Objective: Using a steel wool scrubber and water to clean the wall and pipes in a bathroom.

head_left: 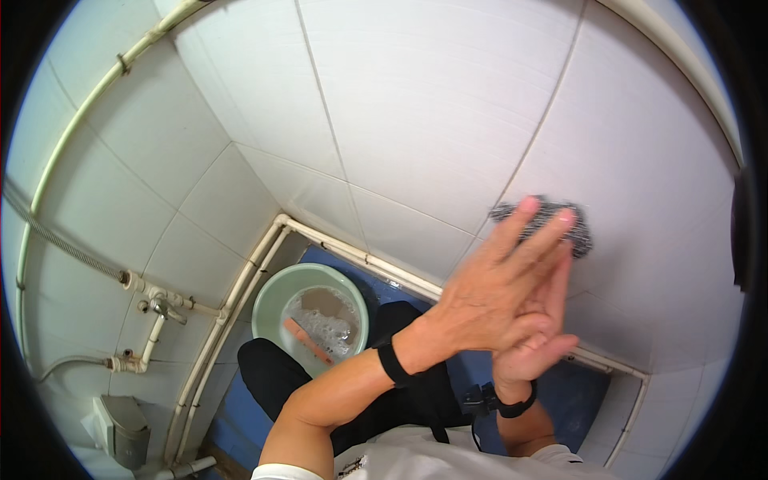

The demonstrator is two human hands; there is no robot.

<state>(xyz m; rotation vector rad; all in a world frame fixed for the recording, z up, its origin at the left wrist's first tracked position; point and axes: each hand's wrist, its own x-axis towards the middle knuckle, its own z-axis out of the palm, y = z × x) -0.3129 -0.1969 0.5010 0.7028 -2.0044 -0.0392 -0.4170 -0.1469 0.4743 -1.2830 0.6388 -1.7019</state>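
My left hand (490, 298) presses a grey steel wool scouring pad (582, 234) against the white tiled wall (432, 104), its stretched fingers lying over the pad. Partly behind it is my right hand (518, 362), touching the left, with its thumb out to the side and a straight finger running up toward the pad. The left hand covers most of the right fingers, so whether they touch the pad is hidden. Both wrists wear black bands. The pad looks slightly smeared by motion.
A pale green bucket (264, 298) of soapy water, with an orange-brown handled thing (307, 341) in it, stands by my knees. Cream pipes (336, 242) run along the wall's base. At left are a metal tap (166, 310) and a wall-mounted box (128, 430). The floor (564, 400) is blue.
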